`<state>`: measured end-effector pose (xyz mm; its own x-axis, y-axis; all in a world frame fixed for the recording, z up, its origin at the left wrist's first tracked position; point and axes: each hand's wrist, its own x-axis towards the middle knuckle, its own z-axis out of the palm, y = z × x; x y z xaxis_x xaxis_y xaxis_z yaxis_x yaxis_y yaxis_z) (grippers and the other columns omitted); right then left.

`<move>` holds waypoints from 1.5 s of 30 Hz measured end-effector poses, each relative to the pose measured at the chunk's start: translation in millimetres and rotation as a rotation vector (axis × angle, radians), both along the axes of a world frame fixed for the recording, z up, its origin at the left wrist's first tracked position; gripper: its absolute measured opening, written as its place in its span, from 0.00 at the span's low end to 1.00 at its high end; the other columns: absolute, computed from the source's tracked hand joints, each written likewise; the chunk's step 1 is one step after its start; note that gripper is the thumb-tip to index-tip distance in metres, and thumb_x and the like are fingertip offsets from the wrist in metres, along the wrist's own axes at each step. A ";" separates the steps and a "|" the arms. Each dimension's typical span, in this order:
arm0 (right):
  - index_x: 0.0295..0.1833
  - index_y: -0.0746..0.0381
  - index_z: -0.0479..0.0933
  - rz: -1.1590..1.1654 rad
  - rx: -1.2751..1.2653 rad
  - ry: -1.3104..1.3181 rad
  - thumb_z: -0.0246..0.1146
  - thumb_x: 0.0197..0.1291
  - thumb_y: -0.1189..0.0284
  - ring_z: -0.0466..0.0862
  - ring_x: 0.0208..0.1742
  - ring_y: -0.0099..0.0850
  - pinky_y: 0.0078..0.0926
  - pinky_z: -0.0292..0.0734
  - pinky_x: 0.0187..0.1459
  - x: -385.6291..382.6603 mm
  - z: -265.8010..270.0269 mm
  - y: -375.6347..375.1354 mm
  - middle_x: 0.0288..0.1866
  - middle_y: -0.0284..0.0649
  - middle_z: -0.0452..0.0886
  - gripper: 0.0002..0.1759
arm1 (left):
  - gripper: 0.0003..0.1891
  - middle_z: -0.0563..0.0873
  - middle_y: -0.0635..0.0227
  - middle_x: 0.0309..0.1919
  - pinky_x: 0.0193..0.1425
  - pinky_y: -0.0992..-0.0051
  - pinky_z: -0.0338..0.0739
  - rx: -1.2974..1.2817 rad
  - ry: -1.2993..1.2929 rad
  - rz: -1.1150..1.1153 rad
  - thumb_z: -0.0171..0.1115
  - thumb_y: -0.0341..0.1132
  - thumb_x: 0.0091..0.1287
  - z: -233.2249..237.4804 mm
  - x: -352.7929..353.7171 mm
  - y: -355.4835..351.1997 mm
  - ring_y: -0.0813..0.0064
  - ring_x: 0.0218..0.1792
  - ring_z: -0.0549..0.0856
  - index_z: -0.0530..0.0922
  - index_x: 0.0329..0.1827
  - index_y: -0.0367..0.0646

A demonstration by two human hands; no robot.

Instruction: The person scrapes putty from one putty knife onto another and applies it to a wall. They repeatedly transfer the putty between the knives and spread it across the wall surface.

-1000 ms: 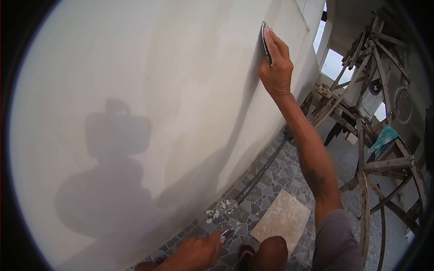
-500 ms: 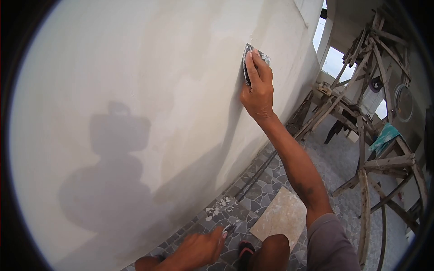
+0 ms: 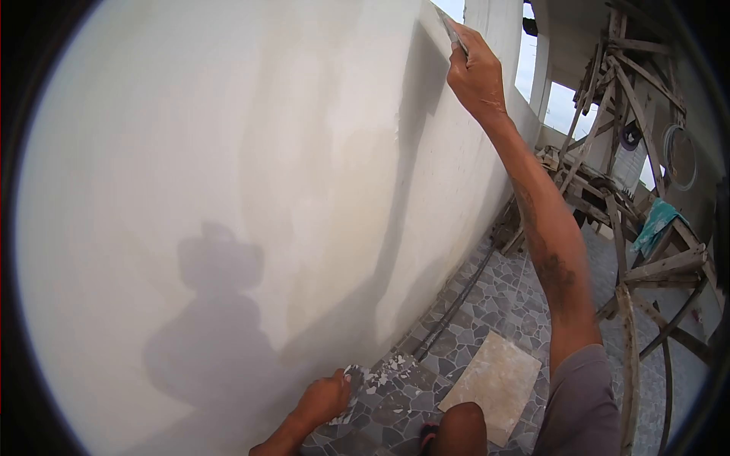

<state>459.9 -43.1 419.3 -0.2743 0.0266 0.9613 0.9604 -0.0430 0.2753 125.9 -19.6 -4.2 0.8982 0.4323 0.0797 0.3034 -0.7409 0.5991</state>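
My right hand [image 3: 477, 76] is raised near the top of the pale wall [image 3: 304, 152], its fingers closed on a thin flat scraper [image 3: 450, 30] seen nearly edge-on. The blade is close to the wall's upper edge; whether it touches is unclear. Low in the view, my left hand [image 3: 325, 398] is wrapped round a second flat scraper [image 3: 350, 391], smeared with white material. White flakes [image 3: 391, 370] lie on the floor just right of it. Shadows of my head, body and raised arm fall across the wall.
A beige tile [image 3: 494, 384] lies on the stone-patterned floor [image 3: 513, 292] beside my knee [image 3: 462, 425]. Dark pipes [image 3: 456, 304] run along the wall's base. Wooden trestles [image 3: 608, 91] stand at the right, with a teal cloth [image 3: 658, 224] on one and a coiled wire [image 3: 680, 157] behind.
My right hand has moved up and right, away from the wall's middle, and its scraper has turned edge-on. My left hand has shifted slightly, showing more of its scraper. The view has shifted too.
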 end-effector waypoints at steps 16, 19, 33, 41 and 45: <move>0.69 0.60 0.77 -0.120 -0.018 0.191 0.54 0.71 0.69 0.87 0.50 0.38 0.34 0.77 0.59 -4.0 37.6 26.6 0.51 0.49 0.87 0.23 | 0.18 0.82 0.38 0.21 0.37 0.41 0.76 -0.097 -0.031 -0.003 0.47 0.39 0.79 3.2 -21.8 11.8 0.33 0.27 0.83 0.74 0.46 0.28; 0.67 0.62 0.77 -0.038 -0.135 0.177 0.53 0.70 0.72 0.87 0.46 0.37 0.34 0.79 0.55 -10.9 32.6 1.3 0.48 0.48 0.87 0.22 | 0.18 0.82 0.38 0.22 0.37 0.41 0.76 -0.105 -0.035 -0.004 0.47 0.39 0.79 -0.1 -23.2 12.6 0.33 0.27 0.83 0.74 0.45 0.29; 0.65 0.68 0.77 -0.258 -0.239 0.349 0.53 0.67 0.67 0.86 0.43 0.38 0.35 0.79 0.53 -38.0 54.6 7.1 0.42 0.51 0.87 0.25 | 0.18 0.82 0.39 0.21 0.37 0.43 0.77 -0.106 -0.062 -0.004 0.47 0.40 0.79 4.1 -29.3 12.1 0.34 0.27 0.83 0.75 0.48 0.29; 0.64 0.70 0.77 -0.184 -0.136 0.443 0.55 0.67 0.67 0.86 0.44 0.42 0.38 0.78 0.54 -15.7 58.2 -2.2 0.43 0.53 0.86 0.25 | 0.18 0.82 0.40 0.21 0.36 0.44 0.77 -0.099 -0.077 -0.025 0.47 0.39 0.79 8.9 -25.1 10.3 0.35 0.26 0.83 0.74 0.46 0.28; 0.62 0.75 0.77 -0.260 -0.271 0.493 0.52 0.61 0.72 0.87 0.45 0.47 0.40 0.79 0.53 -27.5 75.7 6.8 0.43 0.59 0.86 0.26 | 0.18 0.82 0.40 0.20 0.35 0.44 0.77 -0.064 -0.090 -0.016 0.47 0.40 0.79 4.9 -26.2 10.3 0.35 0.26 0.83 0.74 0.46 0.28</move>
<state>432.5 -36.3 495.0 0.2487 0.2934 0.9231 0.9449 -0.2831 -0.1646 99.7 -9.3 0.7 0.8954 0.4248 0.1336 0.2345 -0.7048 0.6695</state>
